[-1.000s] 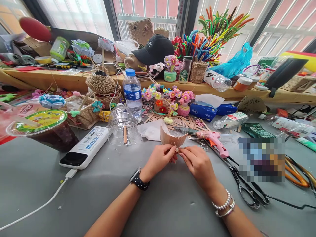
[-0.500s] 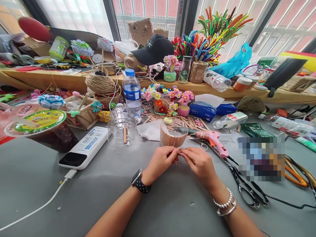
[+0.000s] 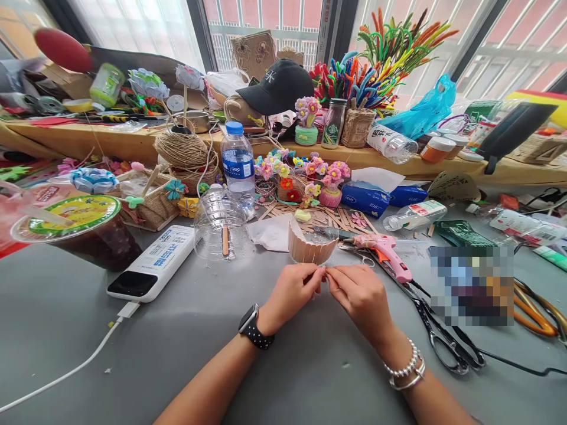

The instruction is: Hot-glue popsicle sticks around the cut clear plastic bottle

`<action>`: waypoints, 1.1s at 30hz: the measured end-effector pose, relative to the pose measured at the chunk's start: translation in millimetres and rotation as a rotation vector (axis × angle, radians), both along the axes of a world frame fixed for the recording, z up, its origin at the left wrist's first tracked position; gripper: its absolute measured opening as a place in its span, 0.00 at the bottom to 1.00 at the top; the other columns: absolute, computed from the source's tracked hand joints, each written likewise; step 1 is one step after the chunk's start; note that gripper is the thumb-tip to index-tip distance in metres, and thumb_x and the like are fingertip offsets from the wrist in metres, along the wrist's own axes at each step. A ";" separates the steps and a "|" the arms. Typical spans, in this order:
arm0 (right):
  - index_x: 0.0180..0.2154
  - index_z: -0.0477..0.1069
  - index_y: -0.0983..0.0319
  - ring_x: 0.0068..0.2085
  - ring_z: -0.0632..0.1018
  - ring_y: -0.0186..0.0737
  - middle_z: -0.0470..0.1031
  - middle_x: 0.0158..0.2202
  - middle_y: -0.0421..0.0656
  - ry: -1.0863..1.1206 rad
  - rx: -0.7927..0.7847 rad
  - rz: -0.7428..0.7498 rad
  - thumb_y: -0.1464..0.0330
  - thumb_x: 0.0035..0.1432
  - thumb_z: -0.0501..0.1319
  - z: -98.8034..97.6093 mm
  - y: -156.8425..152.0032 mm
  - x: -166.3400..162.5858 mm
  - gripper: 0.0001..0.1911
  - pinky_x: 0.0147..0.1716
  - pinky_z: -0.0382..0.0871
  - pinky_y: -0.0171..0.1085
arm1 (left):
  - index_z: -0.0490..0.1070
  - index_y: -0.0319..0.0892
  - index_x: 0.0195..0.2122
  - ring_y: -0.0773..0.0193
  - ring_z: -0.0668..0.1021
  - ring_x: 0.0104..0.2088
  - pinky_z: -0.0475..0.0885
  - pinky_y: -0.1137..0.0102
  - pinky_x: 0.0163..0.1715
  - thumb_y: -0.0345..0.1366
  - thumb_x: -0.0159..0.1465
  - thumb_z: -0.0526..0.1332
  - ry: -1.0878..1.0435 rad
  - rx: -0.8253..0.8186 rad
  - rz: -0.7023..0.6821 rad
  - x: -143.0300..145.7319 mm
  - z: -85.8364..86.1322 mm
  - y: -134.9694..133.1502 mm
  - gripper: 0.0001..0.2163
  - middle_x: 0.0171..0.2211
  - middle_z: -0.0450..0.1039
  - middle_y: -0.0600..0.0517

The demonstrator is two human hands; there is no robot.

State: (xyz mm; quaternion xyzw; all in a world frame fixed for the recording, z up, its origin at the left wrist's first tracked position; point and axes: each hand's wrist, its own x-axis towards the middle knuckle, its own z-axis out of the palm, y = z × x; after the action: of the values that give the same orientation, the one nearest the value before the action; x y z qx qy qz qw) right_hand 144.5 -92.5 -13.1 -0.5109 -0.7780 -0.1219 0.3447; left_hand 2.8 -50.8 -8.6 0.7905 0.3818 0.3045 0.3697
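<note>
My left hand (image 3: 297,287) and my right hand (image 3: 358,293) meet at the fingertips above the grey table. Both are closed in a pinch. Whatever lies between the fingers is too small and too covered to make out. Just beyond them stands a small bowl-shaped cup (image 3: 310,248) faced with wooden strips, its rim higher at the left. A pink hot glue gun (image 3: 390,257) lies to the right of the cup, near small scissors (image 3: 367,260). Left of the cup is a crumpled white tissue (image 3: 275,232).
A cut clear plastic bottle (image 3: 210,230), a white power bank (image 3: 153,265) and a lidded drink cup (image 3: 84,233) stand to the left. Large black scissors (image 3: 447,348) lie at right. Wooden sticks (image 3: 283,211), pipe-cleaner flowers (image 3: 331,180) and a water bottle (image 3: 238,165) are behind.
The view has shifted very slightly. My hands stay together at nearly the same spot, with only a small movement of the fingers.
</note>
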 end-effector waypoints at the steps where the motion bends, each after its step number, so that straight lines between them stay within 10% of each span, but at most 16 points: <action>1: 0.32 0.70 0.63 0.30 0.72 0.33 0.74 0.29 0.42 0.040 -0.013 -0.007 0.73 0.53 0.52 -0.4 -0.2 -0.6 0.08 0.34 0.62 0.36 | 0.67 0.39 0.20 0.73 0.66 0.17 0.61 0.78 0.21 0.40 0.61 0.47 -0.024 -0.043 0.006 0.1 0.1 0.0 0.17 0.15 0.65 0.55; 12: 0.32 0.65 0.62 0.31 0.72 0.33 0.71 0.29 0.42 0.731 -0.224 -0.117 0.69 0.55 0.50 4.4 1.2 5.9 0.07 0.30 0.70 0.33 | 0.67 0.36 0.21 0.74 0.65 0.15 0.62 0.78 0.16 0.43 0.57 0.51 -0.309 -0.472 0.059 -1.8 -4.2 8.2 0.16 0.14 0.63 0.56; 20: 0.35 0.68 0.62 0.35 0.72 0.34 0.71 0.33 0.43 0.394 -0.312 0.116 0.71 0.53 0.53 4.3 2.8 5.8 0.08 0.34 0.69 0.34 | 0.67 0.37 0.21 0.74 0.66 0.16 0.63 0.78 0.19 0.42 0.58 0.51 -0.238 -0.364 0.085 -1.2 -1.2 4.3 0.15 0.15 0.64 0.56; 33: 0.35 0.71 0.63 0.33 0.74 0.35 0.75 0.33 0.43 0.026 -0.163 0.065 0.72 0.55 0.51 -2.8 2.7 5.9 0.11 0.35 0.68 0.34 | 0.65 0.39 0.21 0.74 0.66 0.17 0.62 0.78 0.21 0.40 0.60 0.47 -0.065 -0.151 0.065 -1.4 -7.9 4.2 0.15 0.16 0.64 0.56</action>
State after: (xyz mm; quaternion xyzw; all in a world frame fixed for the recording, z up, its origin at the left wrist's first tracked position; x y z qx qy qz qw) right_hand 150.5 -89.8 -15.9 -0.5132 -0.7969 -0.0402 0.3160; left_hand 1.4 -46.6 -16.4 0.7373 0.4167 0.3122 0.4303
